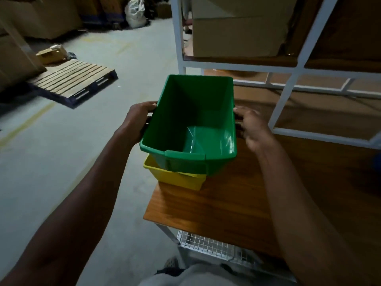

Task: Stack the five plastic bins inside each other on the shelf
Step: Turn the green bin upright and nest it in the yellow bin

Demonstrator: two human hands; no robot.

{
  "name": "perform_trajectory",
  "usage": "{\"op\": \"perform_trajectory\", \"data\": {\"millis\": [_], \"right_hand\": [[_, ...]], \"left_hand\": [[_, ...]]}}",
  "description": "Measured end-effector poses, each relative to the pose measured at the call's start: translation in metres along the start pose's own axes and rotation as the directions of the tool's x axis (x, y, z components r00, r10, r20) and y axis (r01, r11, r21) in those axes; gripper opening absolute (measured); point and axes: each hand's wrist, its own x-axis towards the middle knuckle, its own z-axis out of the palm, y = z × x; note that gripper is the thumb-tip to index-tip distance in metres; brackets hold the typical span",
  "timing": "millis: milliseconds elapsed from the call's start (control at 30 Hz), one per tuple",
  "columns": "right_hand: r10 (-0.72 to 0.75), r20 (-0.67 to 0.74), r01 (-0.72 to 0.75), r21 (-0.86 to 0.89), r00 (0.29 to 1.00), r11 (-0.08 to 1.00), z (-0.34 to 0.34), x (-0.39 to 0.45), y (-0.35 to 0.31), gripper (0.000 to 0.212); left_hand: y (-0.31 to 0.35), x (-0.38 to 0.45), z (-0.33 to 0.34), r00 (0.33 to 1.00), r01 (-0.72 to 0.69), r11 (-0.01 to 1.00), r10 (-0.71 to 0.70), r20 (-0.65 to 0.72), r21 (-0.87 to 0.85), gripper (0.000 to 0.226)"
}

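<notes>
A green plastic bin (191, 124) is held tilted above a yellow bin (175, 178), its lower end dipping into the yellow one. The yellow bin stands on the wooden shelf board (206, 213) near its left edge. My left hand (138, 118) grips the green bin's left rim. My right hand (251, 126) is at the bin's right side, blurred, with its fingers on the rim. The green bin is empty. Most of the yellow bin is hidden behind the green one. No other bins are in view.
A white metal rack frame (288, 83) rises behind and to the right, with cardboard boxes (237, 36) on an upper level. A wire mesh panel (206, 244) sits under the board. On the concrete floor to the left lie a wooden pallet (72, 79) and more boxes.
</notes>
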Motion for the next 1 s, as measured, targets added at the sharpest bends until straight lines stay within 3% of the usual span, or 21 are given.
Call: {"op": "perform_trajectory", "data": {"millis": [367,533,800,1000], "right_hand": [[0.041,-0.162,-0.04,0.011,0.986,0.999,0.053,0.007,0.035,0.02],[0.081,-0.212,-0.078,0.023,0.974,0.997,0.064,0.012,0.046,0.017],[0.113,-0.181,-0.119,-0.025,0.977,0.993,0.064,0.03,0.069,0.016],[0.154,-0.176,-0.166,-0.053,0.972,0.985,0.057,0.042,0.091,0.03]], "left_hand": [[-0.03,0.073,-0.045,0.984,0.057,0.998,-0.052,0.173,-0.025,0.036],[-0.042,0.088,-0.05,0.981,0.075,0.997,-0.07,0.182,-0.021,0.039],[-0.07,0.098,-0.048,0.975,0.118,0.993,-0.122,0.185,0.031,0.046],[-0.084,0.106,-0.046,0.974,0.141,0.988,-0.149,0.169,0.058,0.048]]}}
